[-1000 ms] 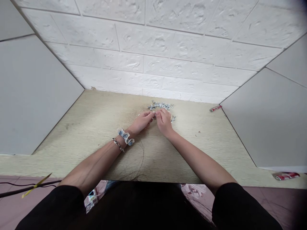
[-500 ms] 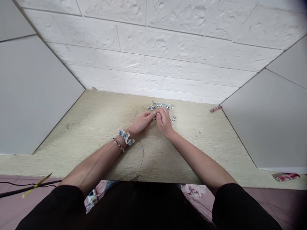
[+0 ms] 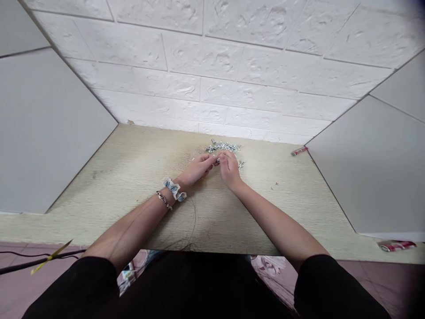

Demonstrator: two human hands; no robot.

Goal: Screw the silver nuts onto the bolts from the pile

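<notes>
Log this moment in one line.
left hand: pinching small metal piece | right hand: curled beside it | screws: loosely heaped beyond hands, near wall

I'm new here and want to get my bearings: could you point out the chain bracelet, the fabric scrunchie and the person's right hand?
Chain bracelet [image 3: 164,200]: head view, on its links.
Fabric scrunchie [image 3: 174,189]: head view, on its blue-and-white cloth.
Right hand [image 3: 229,169]: head view, on its back.
</notes>
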